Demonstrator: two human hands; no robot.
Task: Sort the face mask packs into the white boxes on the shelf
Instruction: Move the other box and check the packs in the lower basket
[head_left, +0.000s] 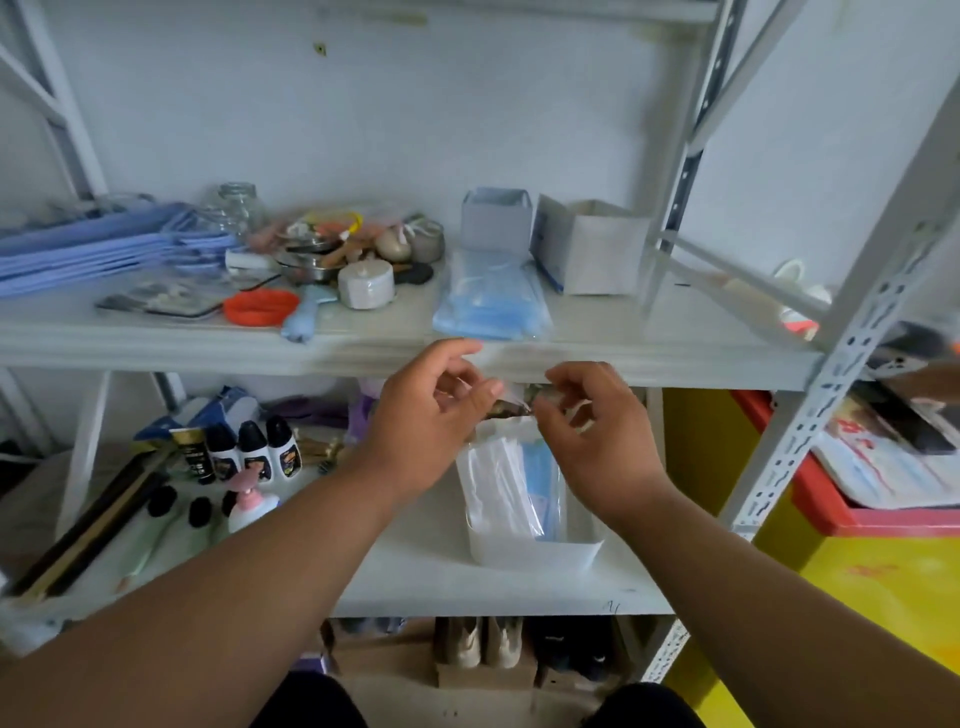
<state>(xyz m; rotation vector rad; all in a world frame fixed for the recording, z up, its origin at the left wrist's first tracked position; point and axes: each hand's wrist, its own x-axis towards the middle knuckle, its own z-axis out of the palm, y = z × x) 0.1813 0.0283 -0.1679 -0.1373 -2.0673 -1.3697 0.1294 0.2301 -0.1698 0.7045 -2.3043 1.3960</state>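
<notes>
A: Where were the masks?

B: One pack stood upright in the white box on the lower shelf. Loose blue packs lay on the shelf above that box, with two more boxes behind them.

A: And the hands?

B: Both hovered just over the box. The left hand and right hand each had fingers curled, pinching the clear top edge of the pack between them.

A: Anything beside the box?

B: Dark-capped bottles to its left.
</notes>
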